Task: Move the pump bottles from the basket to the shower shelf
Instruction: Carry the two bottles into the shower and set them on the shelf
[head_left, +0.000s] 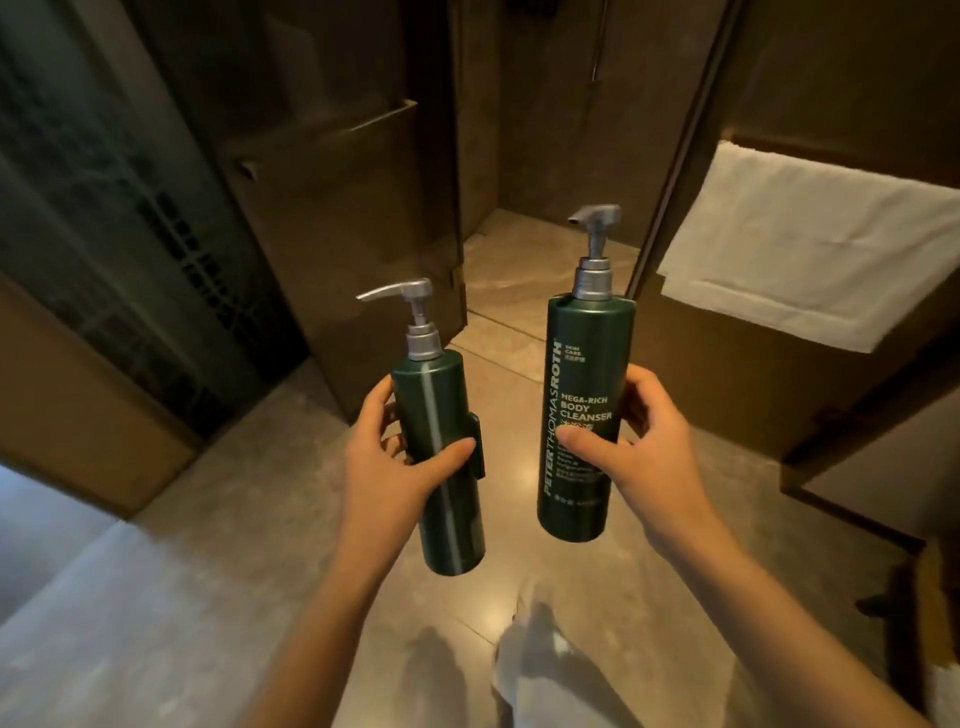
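I hold two dark green pump bottles with silver pumps upright in front of me, above the floor. My left hand (384, 457) grips the left pump bottle (441, 415) around its middle; its plain back faces me, with a small dark clip on its side. My right hand (649, 441) grips the right pump bottle (584, 374), whose label reads "Body Cleanser". The right bottle is held slightly higher. Neither the basket nor the shower shelf can be made out.
Ahead is the open shower stall (540, 249) with brown stone walls. An open glass door (353, 197) stands to its left, and a glass panel edge (675, 171) rises on its right. A white towel (810, 244) hangs at right. The tiled floor (260, 519) lies below.
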